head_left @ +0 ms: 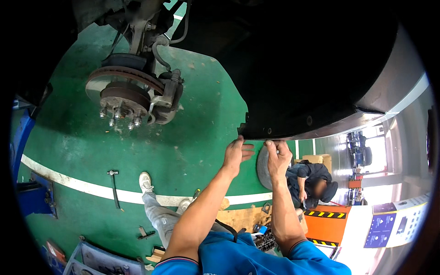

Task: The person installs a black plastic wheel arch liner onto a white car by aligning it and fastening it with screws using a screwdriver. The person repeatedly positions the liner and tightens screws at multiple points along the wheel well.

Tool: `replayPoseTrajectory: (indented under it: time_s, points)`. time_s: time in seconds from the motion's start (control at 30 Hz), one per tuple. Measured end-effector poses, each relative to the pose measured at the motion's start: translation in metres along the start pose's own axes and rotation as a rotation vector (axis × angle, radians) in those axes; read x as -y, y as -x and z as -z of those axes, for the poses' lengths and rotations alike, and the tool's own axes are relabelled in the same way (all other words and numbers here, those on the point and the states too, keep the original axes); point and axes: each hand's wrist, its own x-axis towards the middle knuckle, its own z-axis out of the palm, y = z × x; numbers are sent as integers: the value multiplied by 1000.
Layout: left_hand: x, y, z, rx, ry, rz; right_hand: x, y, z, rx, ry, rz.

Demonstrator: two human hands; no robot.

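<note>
A black wheel arch liner [293,87] fills the upper right, its lower edge curving above my hands. My left hand [234,155] touches the liner's notched corner with its top digit; its other fingers stretch out to the right, apart from one another. Beside it, my right hand [278,158] is closed on the liner's lower edge, thumb on the near side and fingertips hidden. At upper left hangs an exposed wheel hub with studs and lug nuts [120,107], a brake disc [98,85] and a brake caliper [167,101].
On the green floor lie a hammer [114,188] and a small metal tool [145,233]. A grey tool tray [103,256] is at lower left, near a blue lift post [22,142]. A tire [263,167] and a crouching person [309,176] are right, with an orange striped barrier [326,224].
</note>
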Motion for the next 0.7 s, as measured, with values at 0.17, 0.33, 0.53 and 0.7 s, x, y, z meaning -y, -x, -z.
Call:
replayPoseTrajectory:
  time_s: [0.17,0.33,0.53,0.7]
  points:
    - [0,-13,14,-156,-27,-56,3,-2,-3,-7,-23,26]
    - [-26,-52,19,-182,-6,-84,-6,1,-3,-19,-43,16]
    - [-36,-81,4,-138,-50,-40,-11,4,-2,-14,-37,3]
    - [-21,-126,21,-58,-10,-126,-1,-1,-7,-1,-42,37]
